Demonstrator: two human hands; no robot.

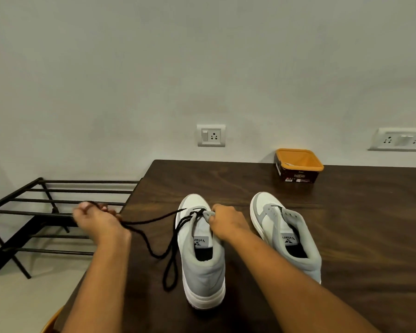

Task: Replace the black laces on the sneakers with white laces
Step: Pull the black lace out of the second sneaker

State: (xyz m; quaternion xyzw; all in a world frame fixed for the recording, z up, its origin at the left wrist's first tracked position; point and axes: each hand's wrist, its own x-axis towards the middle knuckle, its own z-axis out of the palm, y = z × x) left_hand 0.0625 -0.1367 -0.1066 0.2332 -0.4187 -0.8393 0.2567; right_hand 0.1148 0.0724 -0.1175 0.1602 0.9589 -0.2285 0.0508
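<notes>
My left hand [94, 218], fingers curled round the black lace [154, 221], sits at nine o'clock from the sneaker [202, 272], the lace stretched along that line, while my right hand [226, 223] pinches the sneaker's eyelet flap [208, 214], so I'd pull straight toward nine.

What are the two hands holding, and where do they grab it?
Left hand grips the black lace along its pulled-out stretch. Right hand pinches the grey eyelet flap of the left sneaker, near the toe.
</notes>
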